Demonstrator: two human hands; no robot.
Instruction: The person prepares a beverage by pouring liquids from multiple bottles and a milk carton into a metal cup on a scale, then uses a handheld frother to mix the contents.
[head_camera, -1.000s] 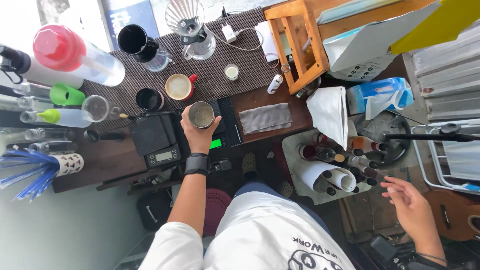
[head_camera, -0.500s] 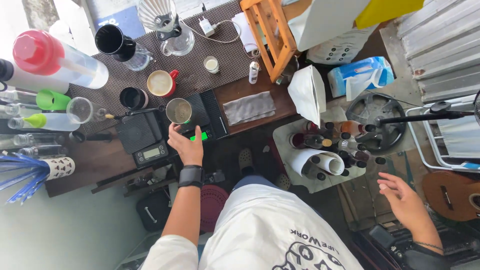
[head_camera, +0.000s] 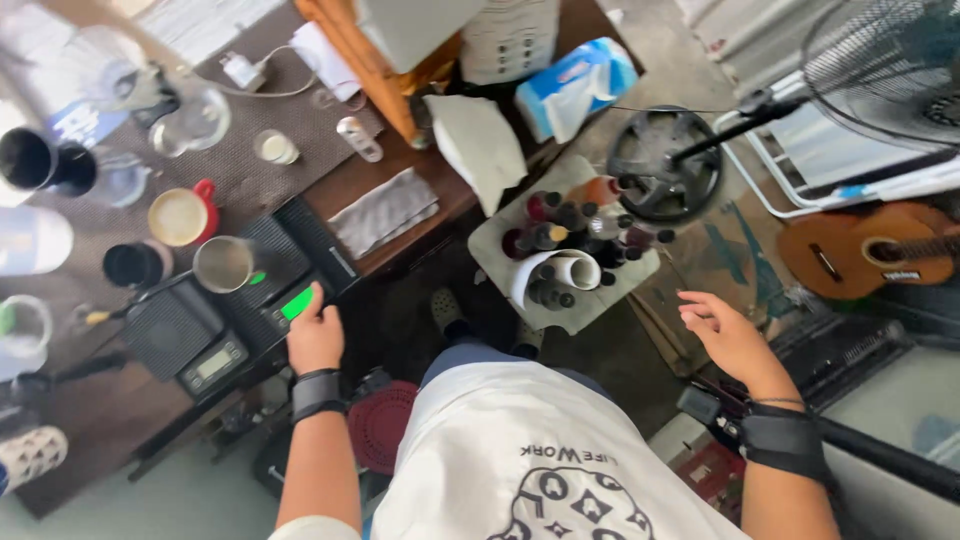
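Note:
My left hand (head_camera: 315, 335) rests at the front edge of a black scale (head_camera: 290, 255), its fingertips on the scale's lit green display (head_camera: 296, 303). A steel cup (head_camera: 223, 263) stands on that scale, just beyond the hand. A second black scale (head_camera: 185, 335) lies to the left. My right hand (head_camera: 728, 335) hangs free at the right, fingers loosely apart, holding nothing, above the floor near a white tray of bottles (head_camera: 570, 255).
On the brown table (head_camera: 400, 165) are a red mug (head_camera: 182, 215), a black cup (head_camera: 137, 265), a folded grey cloth (head_camera: 385, 212) and a glass server (head_camera: 195, 115). A floor fan (head_camera: 665, 165), a blue tissue pack (head_camera: 575, 85) and a guitar (head_camera: 870, 250) lie to the right.
My left hand left the steel cup and drew back to the scale's front edge, onto its green display. The view swung right. My right hand stayed open at the right.

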